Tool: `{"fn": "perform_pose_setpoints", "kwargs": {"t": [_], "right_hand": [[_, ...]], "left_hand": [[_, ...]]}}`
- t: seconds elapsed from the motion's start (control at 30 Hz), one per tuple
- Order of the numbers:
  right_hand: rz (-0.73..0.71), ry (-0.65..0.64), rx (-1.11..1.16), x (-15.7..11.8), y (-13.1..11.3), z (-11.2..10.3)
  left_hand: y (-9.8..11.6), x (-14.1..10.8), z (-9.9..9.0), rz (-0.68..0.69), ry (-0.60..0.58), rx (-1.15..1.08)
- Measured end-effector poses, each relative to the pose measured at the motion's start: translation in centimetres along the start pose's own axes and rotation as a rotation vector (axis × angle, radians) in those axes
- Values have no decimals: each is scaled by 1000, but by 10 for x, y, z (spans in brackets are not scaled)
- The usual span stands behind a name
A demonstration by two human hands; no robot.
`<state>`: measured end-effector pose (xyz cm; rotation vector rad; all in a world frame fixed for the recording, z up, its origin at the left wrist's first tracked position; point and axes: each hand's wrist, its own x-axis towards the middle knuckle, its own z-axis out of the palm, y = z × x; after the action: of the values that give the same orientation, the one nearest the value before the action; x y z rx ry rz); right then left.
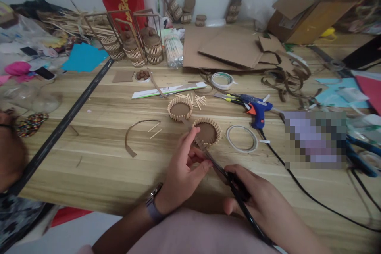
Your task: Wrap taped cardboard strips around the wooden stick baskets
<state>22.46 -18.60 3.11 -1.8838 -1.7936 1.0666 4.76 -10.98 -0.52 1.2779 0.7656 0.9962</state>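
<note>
A narrow strip of brown cardboard point(199, 142) is pinched in the left hand point(183, 172), whose thumb and fingers are partly curled; the strip is plain, flat and slightly blurred, and is slanted over the near edge of a round basket point(219, 134). That basket is floored with brown cardboard and ringed by short, pale, upright sticks. A smaller basket point(172, 115), made the same way, is placed just beyond it, to the left. Black scissors point(239, 188) are gripped by the right hand point(260, 192), its thumb spread from the fingers; whether the strip is caught between the blades cannot be told
</note>
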Motion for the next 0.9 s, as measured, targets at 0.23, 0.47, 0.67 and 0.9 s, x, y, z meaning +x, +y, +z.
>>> {"fn": "perform_pose_setpoints", "kwargs": {"t": [0.23,0.47,0.67,0.9], "right_hand": [[-16,14,64,0,-2,0],[-8,27,80,0,-4,2],[-4,21,60,3,-7,1],[7,3,88,6,-11,2]], "left_hand": [[0,-2,0,-12,-7,-26],[1,-3,0,-9,-15,-14],[1,-6,1,3,-46,23],[1,-5,1,-5,-43,8]]}}
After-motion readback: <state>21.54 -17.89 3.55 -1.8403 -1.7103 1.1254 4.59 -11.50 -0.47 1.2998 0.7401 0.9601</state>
